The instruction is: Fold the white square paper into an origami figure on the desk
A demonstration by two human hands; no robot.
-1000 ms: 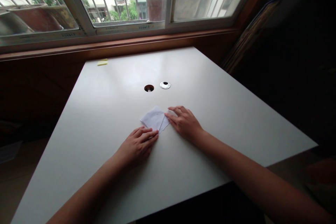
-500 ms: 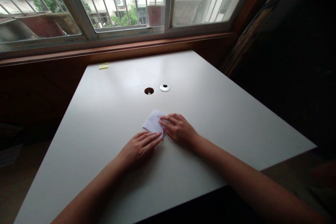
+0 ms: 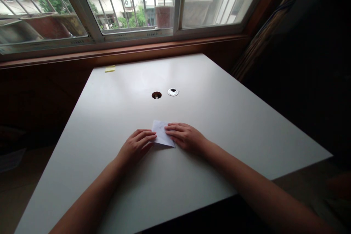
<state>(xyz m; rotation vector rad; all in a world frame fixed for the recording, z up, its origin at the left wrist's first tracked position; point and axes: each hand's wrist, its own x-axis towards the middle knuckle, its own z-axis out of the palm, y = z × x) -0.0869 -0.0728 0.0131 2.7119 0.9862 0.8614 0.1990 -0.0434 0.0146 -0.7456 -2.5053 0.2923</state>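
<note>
A small folded piece of white paper (image 3: 161, 138) lies on the white table, slightly raised along its near edge, where a shadow shows. My left hand (image 3: 138, 142) grips its left edge, fingertips on top and thumb hidden from sight. From the other side, my right hand (image 3: 186, 136) holds the paper's right part, its fingers close together over the top and its thumb out of view. Faint crease lines mark the paper's face between the two hands.
Beyond the paper, the white tabletop (image 3: 115, 106) has a round cable hole (image 3: 156, 95), with a silver ring cover (image 3: 173, 92) beside it. A yellow sticky note (image 3: 110, 68) lies near the far left corner. A barred window (image 3: 137, 3) stands behind the table.
The folded paper has been turned and now sits more squarely. My left hand has shifted left and away from me, to the paper's left edge. My right hand has hardly moved.
</note>
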